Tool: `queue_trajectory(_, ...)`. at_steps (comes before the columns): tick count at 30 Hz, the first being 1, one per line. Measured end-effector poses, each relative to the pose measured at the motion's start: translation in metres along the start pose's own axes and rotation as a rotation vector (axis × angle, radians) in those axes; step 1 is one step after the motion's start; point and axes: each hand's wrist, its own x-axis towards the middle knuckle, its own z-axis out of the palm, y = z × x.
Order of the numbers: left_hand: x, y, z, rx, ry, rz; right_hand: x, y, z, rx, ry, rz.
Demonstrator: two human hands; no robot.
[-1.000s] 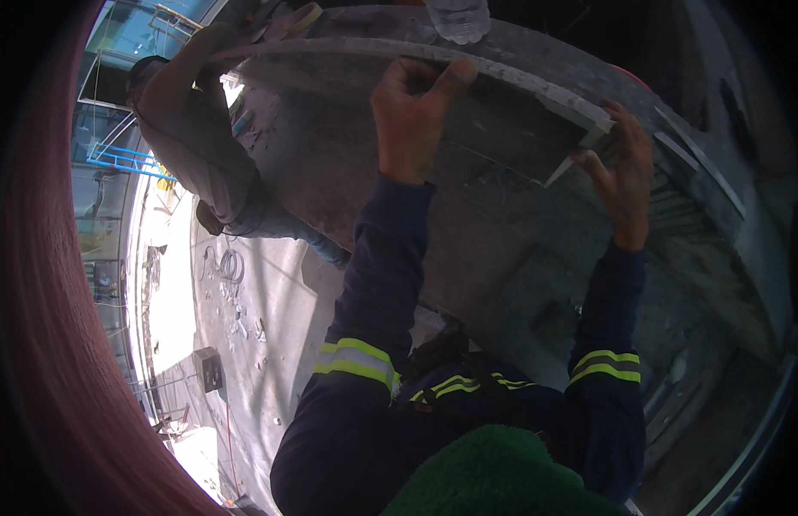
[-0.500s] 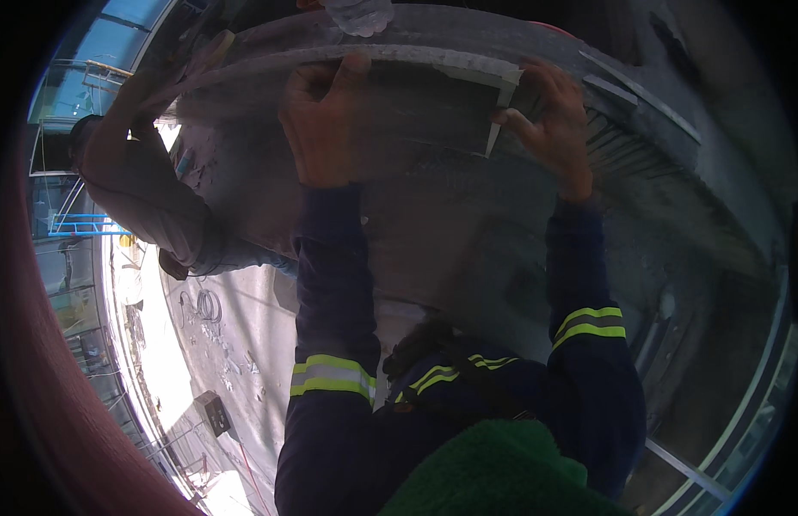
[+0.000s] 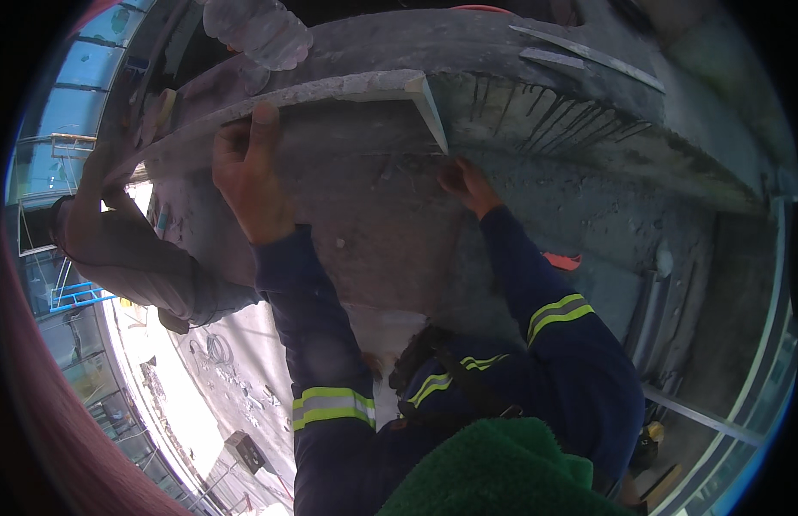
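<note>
A long grey board (image 3: 347,89) with a pale, rough edge stands tilted across the upper middle. My left hand (image 3: 254,176) is closed on its upper edge, thumb over the top and the other fingers bent against the shaded face. At the board's right end my right hand (image 3: 472,185) is low, its bent fingers at the lower corner; the fingertips are partly hidden. A co-worker (image 3: 132,249) leans in at the left, arm stretched toward the far left end of the board, where the grip is unclear.
Behind the board a clear plastic bottle (image 3: 261,36) is on the concrete ledge (image 3: 476,36). Two pale strips (image 3: 588,57) lie farther right, above dark drip marks. An orange-red piece (image 3: 562,261) is beside my right sleeve. A dark box (image 3: 244,451) and coiled cable (image 3: 214,348) are at lower left.
The board's right end has shifted left in view. My right hand has moved from its upper end down to the lower corner. My left hand keeps its hold on the upper edge.
</note>
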Motion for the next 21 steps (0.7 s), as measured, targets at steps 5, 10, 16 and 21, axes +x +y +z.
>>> queue_trajectory(5, 0.004, -0.001, -0.009, 0.120, -0.028, 0.021, 0.021, 0.008, 0.007, 0.078, -0.043, -0.053)
queue_trajectory(10, 0.007, -0.009, -0.010, 0.064, -0.052, 0.021, 0.026, 0.011, 0.013, 0.114, -0.060, -0.131)
queue_trajectory(16, 0.008, -0.003, -0.006, 0.087, 0.024, 0.031, 0.018, 0.003, 0.019, 0.045, 0.014, -0.106)
queue_trajectory(21, 0.010, -0.002, -0.003, 0.058, 0.008, 0.018, 0.016, -0.002, 0.022, 0.036, 0.013, -0.105)
